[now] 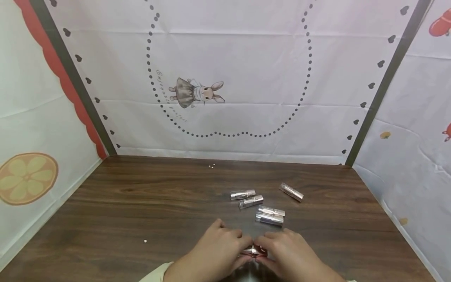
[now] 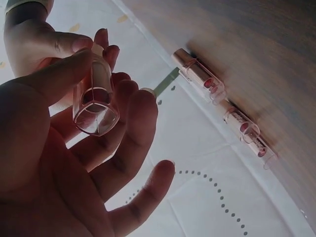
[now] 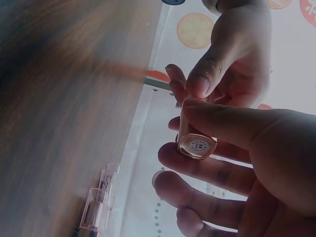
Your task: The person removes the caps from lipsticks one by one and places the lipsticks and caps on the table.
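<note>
At the near edge of the table, both hands hold one lipstick (image 1: 249,250) between them. My left hand (image 1: 216,248) pinches its clear-capped end; the cap's squarish tip (image 2: 96,118) faces the left wrist camera. My right hand (image 1: 290,250) grips the shiny rose-gold base (image 3: 197,145), whose end carries a round white label. Thumbs and forefingers do the holding, and the left hand's other fingers spread loosely. In the head view the fingers cover much of the tube. Just beyond the hands lie two lipsticks side by side, one (image 1: 271,211) behind the other (image 1: 269,220).
Farther back lie a lipstick (image 1: 242,194), another close in front of it (image 1: 251,201), and one set apart at the right (image 1: 291,192). Tiny white bits (image 1: 211,166) dot the brown table (image 1: 141,196), with one scrap (image 1: 145,241) at left. Printed cloth walls (image 1: 246,78) enclose it.
</note>
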{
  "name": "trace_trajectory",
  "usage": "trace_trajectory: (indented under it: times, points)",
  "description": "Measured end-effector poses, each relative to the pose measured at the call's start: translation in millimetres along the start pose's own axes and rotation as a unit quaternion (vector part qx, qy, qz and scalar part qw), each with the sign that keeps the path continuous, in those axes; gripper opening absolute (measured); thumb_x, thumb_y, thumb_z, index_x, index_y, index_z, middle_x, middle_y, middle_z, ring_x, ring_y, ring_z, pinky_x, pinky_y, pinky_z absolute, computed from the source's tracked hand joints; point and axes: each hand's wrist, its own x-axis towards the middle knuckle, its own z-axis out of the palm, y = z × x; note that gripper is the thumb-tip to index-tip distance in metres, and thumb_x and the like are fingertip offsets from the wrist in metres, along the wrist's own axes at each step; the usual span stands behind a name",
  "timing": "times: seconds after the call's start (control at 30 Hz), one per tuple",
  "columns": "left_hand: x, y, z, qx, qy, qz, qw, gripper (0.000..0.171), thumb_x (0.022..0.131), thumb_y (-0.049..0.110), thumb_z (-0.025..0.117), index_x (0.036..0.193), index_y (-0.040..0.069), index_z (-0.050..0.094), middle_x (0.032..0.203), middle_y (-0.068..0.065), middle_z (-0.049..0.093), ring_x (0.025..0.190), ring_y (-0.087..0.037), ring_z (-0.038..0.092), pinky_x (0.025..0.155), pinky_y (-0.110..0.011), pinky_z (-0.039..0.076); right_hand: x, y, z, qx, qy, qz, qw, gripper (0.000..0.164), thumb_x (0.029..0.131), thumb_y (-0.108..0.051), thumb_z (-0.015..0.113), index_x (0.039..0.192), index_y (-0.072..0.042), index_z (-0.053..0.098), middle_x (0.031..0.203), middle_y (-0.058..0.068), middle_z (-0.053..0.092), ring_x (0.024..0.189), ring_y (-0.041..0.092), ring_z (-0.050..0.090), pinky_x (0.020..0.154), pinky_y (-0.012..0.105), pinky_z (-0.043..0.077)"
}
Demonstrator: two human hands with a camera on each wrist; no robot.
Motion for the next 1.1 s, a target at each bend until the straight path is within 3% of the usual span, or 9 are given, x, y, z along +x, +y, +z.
trace_trajectory:
  times: [0.23, 0.47, 0.87, 1.1]
  points:
    - [-0.1, 0.0, -0.5, 0.003, 0.004, -0.007, 1.0000, 0.024, 0.089, 0.049, 0.068, 0.096, 0.027, 0.069, 0.075, 0.011, 0.065, 0.063, -0.005, 0.062, 0.065, -0.033, 0.049, 1.4, -1.0, -0.9, -0.026, 0.011, -0.007, 1.000, 0.018, 0.081, -0.032, 0.081, 0.090, -0.024, 0.069, 0.076, -0.018, 0.060, 0.065, -0.010, 0.045, 0.061, 0.022, 0.039]
    - [-1.5, 1.9, -2.7, -0.006, -0.015, -0.025, 0.9996, 0.024, 0.091, 0.051, 0.066, 0.097, 0.028, 0.070, 0.073, 0.013, 0.062, 0.054, -0.004, 0.053, 0.054, -0.025, 0.037, 1.4, -1.1, 0.6, -0.040, 0.028, -0.017, 0.999, 0.017, 0.079, -0.032, 0.082, 0.088, -0.025, 0.069, 0.074, -0.018, 0.060, 0.063, -0.009, 0.044, 0.060, 0.023, 0.040]
    - [-1.5, 3.3, -3.3, -0.037, -0.044, -0.033, 0.9978, 0.025, 0.096, 0.050, 0.059, 0.099, 0.027, 0.068, 0.071, 0.013, 0.057, 0.050, 0.000, 0.039, 0.047, -0.023, 0.031, -0.5, 0.2, 0.8, -0.026, 0.013, -0.007, 1.000, 0.014, 0.081, -0.032, 0.081, 0.087, -0.025, 0.070, 0.073, -0.019, 0.062, 0.062, -0.010, 0.045, 0.060, 0.022, 0.039]
    - [-1.4, 1.8, -3.4, -0.033, -0.042, -0.024, 0.9983, 0.026, 0.097, 0.050, 0.057, 0.103, 0.027, 0.068, 0.074, 0.011, 0.059, 0.051, -0.004, 0.046, 0.049, -0.024, 0.035, -1.1, 2.5, -0.3, -0.020, 0.003, -0.002, 1.000, 0.014, 0.082, -0.033, 0.080, 0.091, -0.025, 0.072, 0.076, -0.018, 0.063, 0.064, -0.010, 0.046, 0.060, 0.023, 0.040]
